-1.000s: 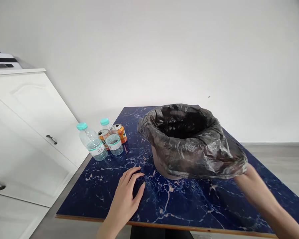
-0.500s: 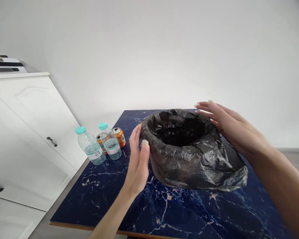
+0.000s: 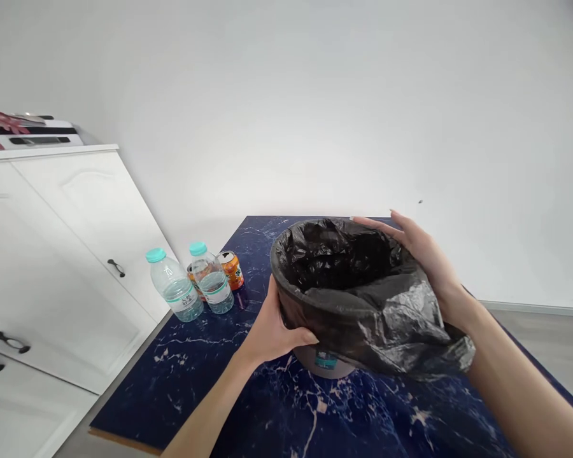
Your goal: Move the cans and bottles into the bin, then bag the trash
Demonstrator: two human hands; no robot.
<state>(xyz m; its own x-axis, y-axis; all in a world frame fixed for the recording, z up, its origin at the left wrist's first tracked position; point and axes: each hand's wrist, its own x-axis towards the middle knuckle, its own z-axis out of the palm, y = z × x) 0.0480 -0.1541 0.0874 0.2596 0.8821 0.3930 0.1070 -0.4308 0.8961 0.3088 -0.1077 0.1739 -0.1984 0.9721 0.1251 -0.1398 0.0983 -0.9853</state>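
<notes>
A round bin [image 3: 325,361] lined with a black plastic bag [image 3: 358,299] is held above the dark blue marbled table [image 3: 181,381], tilted toward me. My left hand [image 3: 272,327] grips its left side, thumb over the bag. Its far right rim is clasped by my right hand [image 3: 423,254], fingers laid along the bag. The bag hangs loose over the bin's right side.
Two water bottles with teal caps [image 3: 174,284] [image 3: 210,278] and two orange cans [image 3: 232,270] stand at the table's left edge. A white cabinet [image 3: 52,254] with dark handles sits left of the table. A white wall is behind.
Both hands left the table and closed on the bin's sides. The bin has risen off the table and tipped toward me.
</notes>
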